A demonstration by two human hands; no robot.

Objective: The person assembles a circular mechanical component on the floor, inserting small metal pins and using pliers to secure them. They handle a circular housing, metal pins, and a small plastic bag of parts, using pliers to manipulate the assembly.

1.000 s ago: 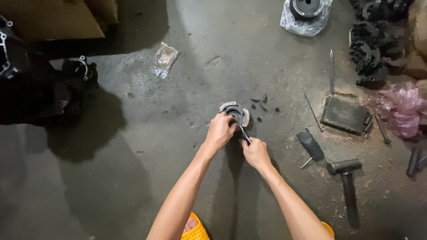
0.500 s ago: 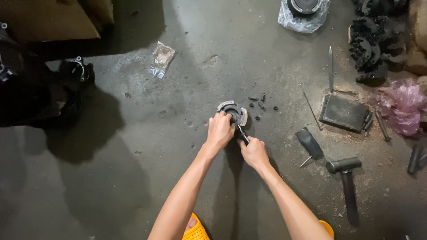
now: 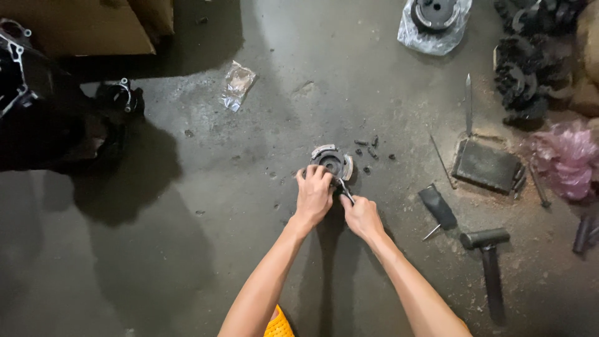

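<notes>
Grey concrete floor (image 3: 206, 262) carries a round metal part (image 3: 332, 162) near centre. Left hand (image 3: 314, 195) lies over its near edge, fingers curled on it. Right hand (image 3: 360, 215) is closed around a thin metal tool (image 3: 345, 190) that touches the part. Small dark bits (image 3: 369, 150) lie just beside it; a hammer (image 3: 488, 262) lies well apart, to the right.

Stained grey concrete floor (image 3: 187, 249) (gritty), hard overhead light, cardboard box (image 3: 81, 22) top-left.
</notes>
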